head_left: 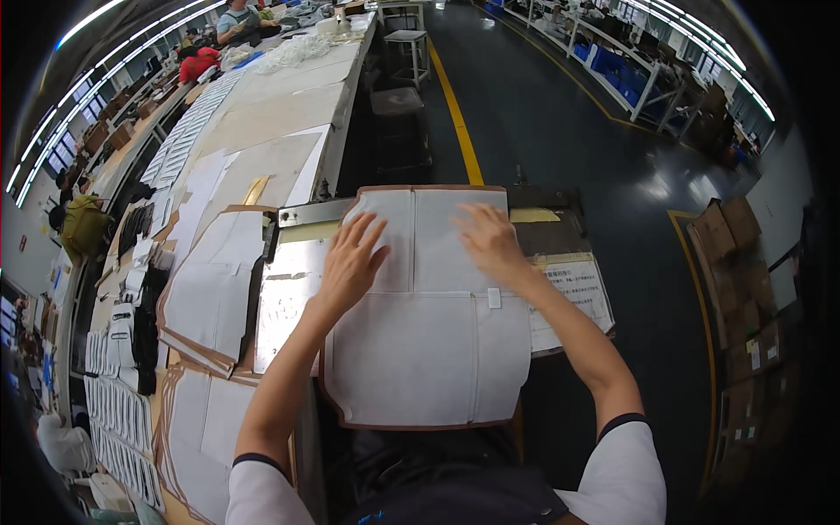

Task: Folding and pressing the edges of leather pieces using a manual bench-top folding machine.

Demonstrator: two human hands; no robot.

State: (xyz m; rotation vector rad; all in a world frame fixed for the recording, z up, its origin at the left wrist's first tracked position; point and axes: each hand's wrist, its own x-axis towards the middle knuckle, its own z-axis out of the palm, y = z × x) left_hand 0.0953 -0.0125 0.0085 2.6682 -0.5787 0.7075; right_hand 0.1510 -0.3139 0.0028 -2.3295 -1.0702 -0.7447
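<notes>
A large white fabric panel [420, 341] with stitched seams lies on a brown template board [332, 402] over a metal machine plate [284, 293]. My left hand [352, 260] presses flat on the panel's upper left part, fingers spread. My right hand [490, 241] lies flat on the upper right part, fingers apart. Neither hand grips anything. A small white tag [494, 297] sits on the seam near my right wrist.
A stack of similar white panels on brown boards [214, 284] lies to the left, more [206, 420] below it. A printed sheet [577, 289] is at the right. A long worktable [271, 114] runs back, with stools [409, 39] and other people far off. Cardboard boxes [744, 289] stand right.
</notes>
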